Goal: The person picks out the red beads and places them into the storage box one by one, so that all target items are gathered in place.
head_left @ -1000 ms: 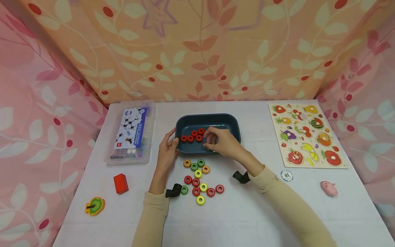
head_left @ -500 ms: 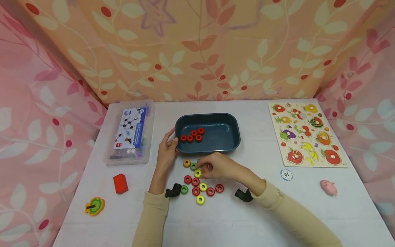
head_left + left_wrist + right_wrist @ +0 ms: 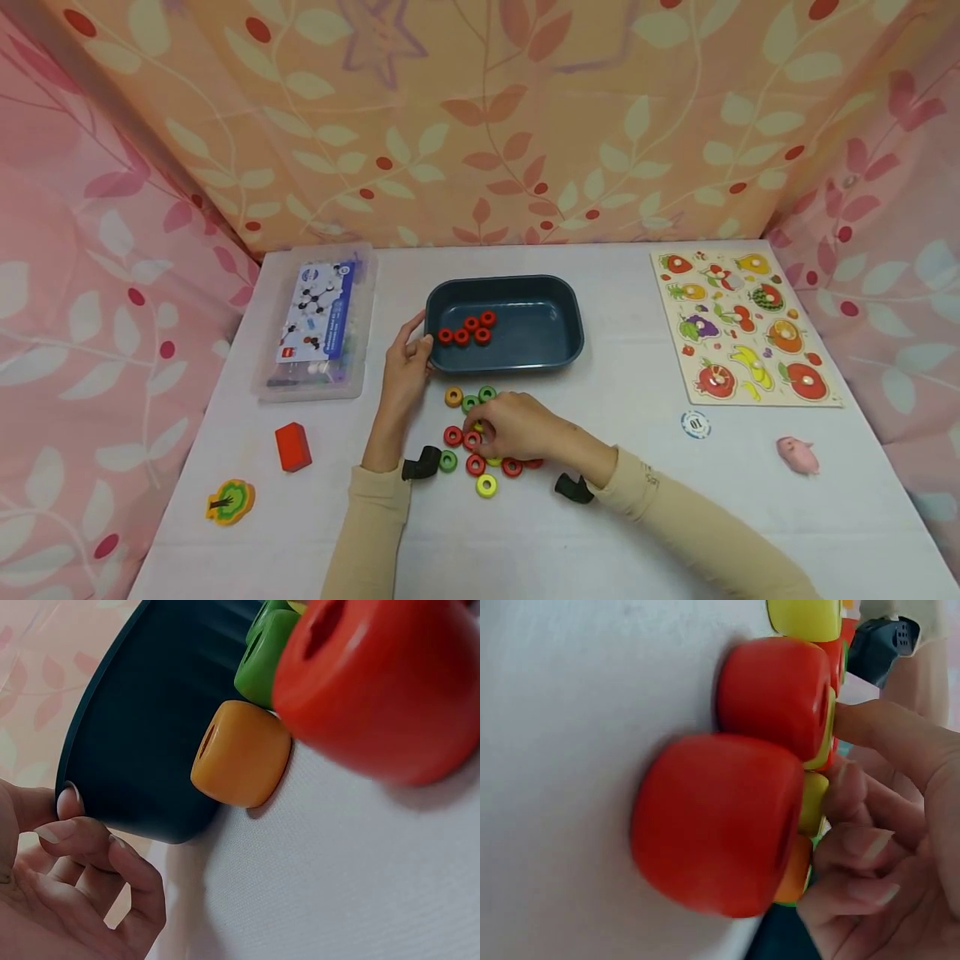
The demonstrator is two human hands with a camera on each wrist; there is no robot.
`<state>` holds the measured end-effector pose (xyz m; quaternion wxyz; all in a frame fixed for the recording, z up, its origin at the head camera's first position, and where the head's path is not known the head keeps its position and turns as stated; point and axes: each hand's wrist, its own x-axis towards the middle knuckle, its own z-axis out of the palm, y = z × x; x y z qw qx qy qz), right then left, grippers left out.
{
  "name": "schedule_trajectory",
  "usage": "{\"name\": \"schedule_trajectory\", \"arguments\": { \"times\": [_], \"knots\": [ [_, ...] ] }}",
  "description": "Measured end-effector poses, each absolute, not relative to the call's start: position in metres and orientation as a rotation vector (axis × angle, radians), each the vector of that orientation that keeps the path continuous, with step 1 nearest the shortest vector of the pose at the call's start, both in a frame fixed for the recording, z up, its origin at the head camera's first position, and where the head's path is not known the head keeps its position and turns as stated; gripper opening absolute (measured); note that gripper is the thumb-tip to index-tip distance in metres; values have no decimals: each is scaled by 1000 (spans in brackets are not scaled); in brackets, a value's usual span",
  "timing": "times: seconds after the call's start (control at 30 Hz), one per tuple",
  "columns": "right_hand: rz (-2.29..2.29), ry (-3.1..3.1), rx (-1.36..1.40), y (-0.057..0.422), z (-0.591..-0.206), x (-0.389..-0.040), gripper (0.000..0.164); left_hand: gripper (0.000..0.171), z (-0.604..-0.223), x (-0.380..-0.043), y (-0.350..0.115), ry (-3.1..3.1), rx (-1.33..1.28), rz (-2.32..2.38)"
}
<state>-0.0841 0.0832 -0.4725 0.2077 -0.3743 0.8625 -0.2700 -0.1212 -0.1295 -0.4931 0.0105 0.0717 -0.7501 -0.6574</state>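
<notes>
My left hand (image 3: 407,367) grips the left end of the dark blue tray (image 3: 525,367), its thumb at the rim, as the left wrist view of the tray wall (image 3: 142,735) confirms. Several red rings (image 3: 482,336) lie inside the tray at the left. In front of it, loose rings in red, yellow, green and orange are spread on the cloth. Over this group, my right hand (image 3: 521,427) pinches a red ring (image 3: 471,441) between thumb and forefinger; another red ring (image 3: 452,436) touches it on the left. The right hand hides part of the group.
A clear plastic case (image 3: 315,321) stands at the left, with a red block (image 3: 293,447) and a tree-shaped piece (image 3: 231,502) nearer. On the right lie a fruit puzzle board (image 3: 723,321), a round chip (image 3: 696,425) and a pink pig (image 3: 798,456).
My right hand has come from inside the tray down to the loose rings. Two red rings have shifted slightly left at its fingers. My left hand has stayed on the tray.
</notes>
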Motion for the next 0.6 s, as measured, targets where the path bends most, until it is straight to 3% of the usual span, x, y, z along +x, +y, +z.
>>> {"name": "schedule_trajectory", "arguments": {
  "times": [0.4,0.6],
  "knots": [
    [-1129,2473,-1080,100,-443,-117,20,44,-495,-122,-131,-2289,198,-2091],
    [-1163,2659,-921,109,-438,-144,24,47,-465,-113,-127,-2318,211,-2143]
  ]
}}
